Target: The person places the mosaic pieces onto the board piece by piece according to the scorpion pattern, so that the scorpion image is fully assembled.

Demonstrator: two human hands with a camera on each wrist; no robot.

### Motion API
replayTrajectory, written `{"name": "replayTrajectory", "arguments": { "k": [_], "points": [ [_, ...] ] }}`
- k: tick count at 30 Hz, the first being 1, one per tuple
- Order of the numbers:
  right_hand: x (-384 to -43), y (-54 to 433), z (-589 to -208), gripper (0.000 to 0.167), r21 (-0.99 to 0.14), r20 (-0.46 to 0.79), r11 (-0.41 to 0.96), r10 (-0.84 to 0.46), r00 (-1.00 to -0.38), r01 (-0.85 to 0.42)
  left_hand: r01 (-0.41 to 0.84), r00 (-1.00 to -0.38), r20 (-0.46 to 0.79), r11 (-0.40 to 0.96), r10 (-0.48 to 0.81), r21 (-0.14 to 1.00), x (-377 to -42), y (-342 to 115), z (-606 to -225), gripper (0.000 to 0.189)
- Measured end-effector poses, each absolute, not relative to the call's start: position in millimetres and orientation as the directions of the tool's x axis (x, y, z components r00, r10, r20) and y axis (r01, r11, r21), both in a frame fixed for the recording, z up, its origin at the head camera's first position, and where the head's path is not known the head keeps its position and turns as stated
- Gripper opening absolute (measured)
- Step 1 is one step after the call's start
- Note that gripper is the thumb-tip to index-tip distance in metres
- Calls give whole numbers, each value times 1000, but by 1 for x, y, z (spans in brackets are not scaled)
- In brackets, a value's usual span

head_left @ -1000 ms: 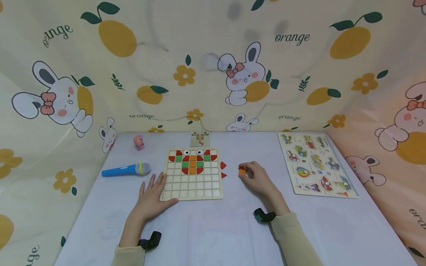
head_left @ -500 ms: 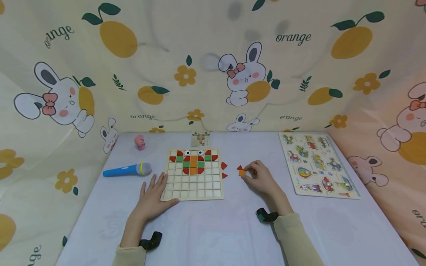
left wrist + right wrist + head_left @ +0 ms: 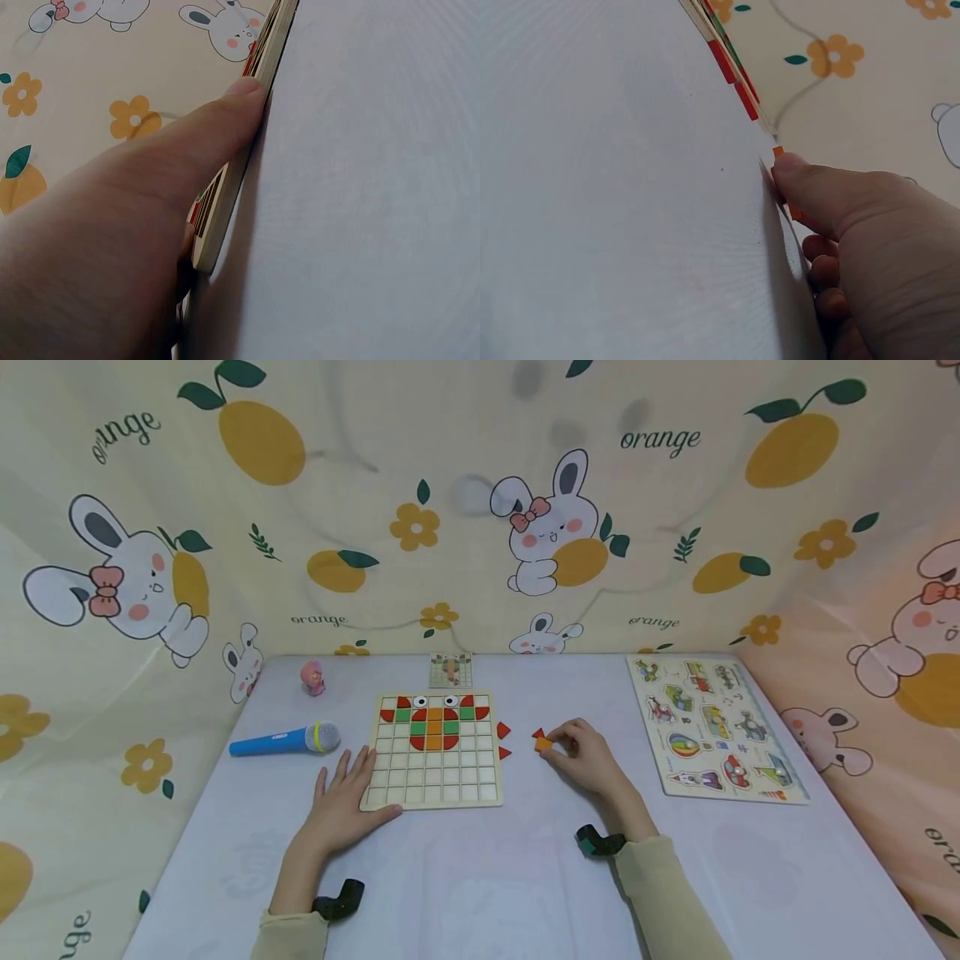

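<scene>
My left hand (image 3: 337, 814) rests with spread, fairly straight fingers on the left edge and near-left corner of a wooden grid board (image 3: 442, 785). In the left wrist view, the thumb (image 3: 217, 124) lies on the board's rim. Red, green and orange tiles and two eye tiles fill part of the board's far rows. Right of the board, my right hand (image 3: 588, 760) pinches an orange square tile (image 3: 543, 744) between thumb and forefinger, low over the table. A red triangular tile (image 3: 538, 733) shows just behind it. The thumb hides part of the tiles in the right wrist view.
Two red tiles (image 3: 503, 729) lie beside the board's right edge. A pattern card (image 3: 451, 671) sits behind the board. A blue toy microphone (image 3: 277, 742) and pink figurine (image 3: 312, 678) are at left, a picture puzzle board (image 3: 716, 727) at right.
My right fingers have shifted slightly to the right and back, so the orange tile and the red triangle behind it show more. The left hand and the board stay put.
</scene>
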State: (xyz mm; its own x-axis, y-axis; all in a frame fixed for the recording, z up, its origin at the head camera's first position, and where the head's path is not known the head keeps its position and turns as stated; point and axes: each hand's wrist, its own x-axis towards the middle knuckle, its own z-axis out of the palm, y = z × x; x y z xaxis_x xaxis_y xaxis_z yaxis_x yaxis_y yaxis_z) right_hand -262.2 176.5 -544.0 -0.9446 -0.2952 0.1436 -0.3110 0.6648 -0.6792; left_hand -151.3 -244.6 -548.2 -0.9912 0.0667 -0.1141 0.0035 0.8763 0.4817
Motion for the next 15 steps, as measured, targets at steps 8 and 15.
{"name": "replayTrajectory", "arguments": {
  "k": [8,15],
  "points": [
    [-257,169,-532,30,-703,132,642,-304,-943,-306,4,-992,-110,873,66,487,-150,-244,-549,117],
    [-245,119,-506,24,-729,140,578,-398,-907,-366,13,-992,-106,870,75,493,-150,-245,-548,117]
  ]
}}
